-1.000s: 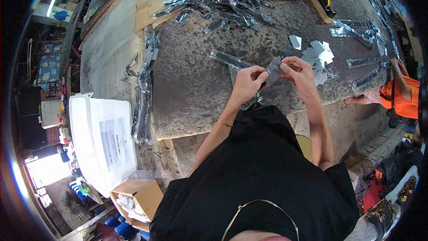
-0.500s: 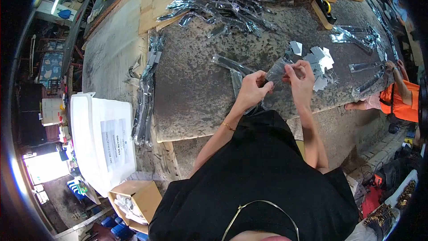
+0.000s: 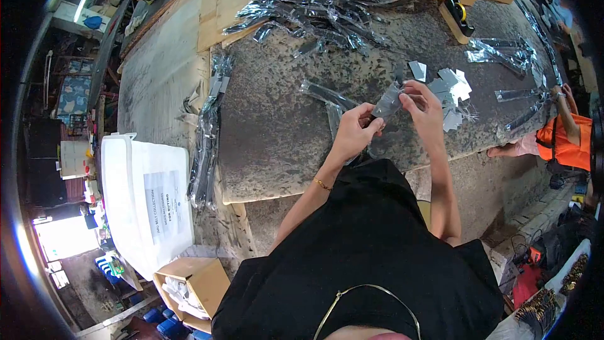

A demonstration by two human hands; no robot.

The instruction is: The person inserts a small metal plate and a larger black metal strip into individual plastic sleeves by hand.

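Between my hands, over the near part of the table, is the end of a clear plastic sleeve [image 3: 387, 102] with a grey tag-like piece showing through. My left hand [image 3: 358, 131] pinches its lower left edge between thumb and fingers. At the upper right edge, the thumb and bent fingers of my right hand [image 3: 425, 108] close on the plastic. A black belt in clear wrap [image 3: 328, 93] lies just left of my hands, partly hidden by the left one. Grey and white cards [image 3: 452, 87] are scattered beside my right hand.
A heap of wrapped belts [image 3: 314, 9] lies at the back, with a tape dispenser [image 3: 458, 19] to its right. More wrapped belts [image 3: 206, 132] line the left side, near a white bin [image 3: 135, 201]. A person in orange [image 3: 569, 141] works at the right.
My right hand has shifted slightly left along the sleeve's top, and the held plastic looks narrower and flatter. My left hand keeps its pinch almost in place.
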